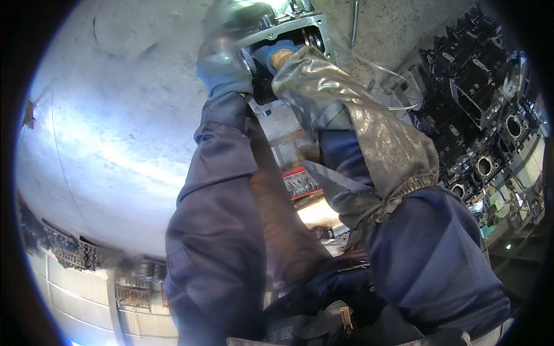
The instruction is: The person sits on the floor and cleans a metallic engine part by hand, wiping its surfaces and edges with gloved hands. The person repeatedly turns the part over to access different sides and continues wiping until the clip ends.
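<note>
Casing [284, 30] sits at top centre; the gloved left hand [224, 74] is at its left edge, the right hand [279, 53] inside its opening. I cannot tell either one's grip. Rightward lie a rod [355, 24] and black engine parts [461, 78].

Through the head view I see my blue-gloved left hand [225, 74] at the edge of an open metal housing [287, 29], my right hand [277, 55] inside it beyond a shiny grey sleeve cover [381, 130], and black metal castings [468, 78] off to the right.
</note>
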Demonstrator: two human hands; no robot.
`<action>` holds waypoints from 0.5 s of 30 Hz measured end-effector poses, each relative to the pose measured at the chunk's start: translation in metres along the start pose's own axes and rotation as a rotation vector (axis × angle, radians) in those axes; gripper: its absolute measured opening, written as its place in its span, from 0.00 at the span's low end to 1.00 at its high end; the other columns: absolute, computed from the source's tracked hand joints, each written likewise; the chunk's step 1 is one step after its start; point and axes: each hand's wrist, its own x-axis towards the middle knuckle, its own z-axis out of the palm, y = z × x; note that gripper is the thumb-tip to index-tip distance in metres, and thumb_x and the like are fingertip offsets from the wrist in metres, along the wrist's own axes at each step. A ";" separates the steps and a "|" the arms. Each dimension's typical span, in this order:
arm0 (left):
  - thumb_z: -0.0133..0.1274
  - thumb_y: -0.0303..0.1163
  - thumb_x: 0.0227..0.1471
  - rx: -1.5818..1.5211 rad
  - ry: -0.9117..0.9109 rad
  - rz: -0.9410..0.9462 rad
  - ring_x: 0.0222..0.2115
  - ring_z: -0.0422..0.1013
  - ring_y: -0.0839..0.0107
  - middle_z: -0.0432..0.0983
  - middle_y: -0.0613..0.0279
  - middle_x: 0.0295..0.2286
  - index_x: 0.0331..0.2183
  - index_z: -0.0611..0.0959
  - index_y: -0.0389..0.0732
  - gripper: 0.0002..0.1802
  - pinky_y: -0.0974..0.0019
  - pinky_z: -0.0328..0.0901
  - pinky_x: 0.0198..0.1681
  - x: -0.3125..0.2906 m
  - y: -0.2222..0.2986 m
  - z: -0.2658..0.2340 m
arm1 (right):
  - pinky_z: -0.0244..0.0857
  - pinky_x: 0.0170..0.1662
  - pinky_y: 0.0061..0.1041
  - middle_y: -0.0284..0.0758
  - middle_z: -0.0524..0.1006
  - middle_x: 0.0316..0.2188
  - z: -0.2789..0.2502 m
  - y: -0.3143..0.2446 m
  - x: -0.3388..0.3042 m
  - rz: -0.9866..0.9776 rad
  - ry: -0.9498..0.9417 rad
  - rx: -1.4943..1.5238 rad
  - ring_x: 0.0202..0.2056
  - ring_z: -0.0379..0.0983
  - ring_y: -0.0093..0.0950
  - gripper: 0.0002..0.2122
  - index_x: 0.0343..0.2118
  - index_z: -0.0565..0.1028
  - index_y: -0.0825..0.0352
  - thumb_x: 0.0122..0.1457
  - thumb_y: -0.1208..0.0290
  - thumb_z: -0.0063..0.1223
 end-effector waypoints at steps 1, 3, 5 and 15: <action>0.50 0.38 0.65 -0.004 0.005 0.000 0.30 0.73 0.71 0.81 0.59 0.30 0.37 0.85 0.31 0.18 0.63 0.69 0.36 0.002 -0.001 0.000 | 0.50 0.71 0.46 0.38 0.62 0.70 0.000 -0.003 -0.001 0.003 -0.011 -0.006 0.71 0.55 0.37 0.25 0.66 0.68 0.58 0.71 0.53 0.41; 0.54 0.32 0.61 -0.001 0.003 0.032 0.28 0.75 0.68 0.82 0.58 0.29 0.36 0.84 0.34 0.11 0.61 0.69 0.33 0.003 -0.002 0.000 | 0.49 0.72 0.46 0.38 0.61 0.71 0.000 -0.008 -0.002 0.010 -0.038 -0.024 0.72 0.53 0.37 0.25 0.67 0.67 0.58 0.72 0.53 0.41; 0.54 0.32 0.60 -0.040 -0.018 -0.011 0.27 0.74 0.70 0.81 0.59 0.28 0.36 0.84 0.34 0.11 0.62 0.69 0.32 0.003 0.000 0.000 | 0.51 0.71 0.46 0.38 0.62 0.70 -0.001 -0.010 -0.003 0.001 -0.041 -0.036 0.71 0.55 0.37 0.25 0.66 0.68 0.58 0.72 0.53 0.41; 0.53 0.38 0.63 -0.007 -0.001 -0.083 0.32 0.73 0.70 0.82 0.58 0.32 0.40 0.85 0.33 0.17 0.62 0.69 0.37 0.001 0.000 0.001 | 0.72 0.55 0.43 0.47 0.80 0.51 -0.016 -0.004 -0.061 -0.087 0.211 -0.102 0.52 0.78 0.46 0.18 0.52 0.81 0.64 0.63 0.61 0.53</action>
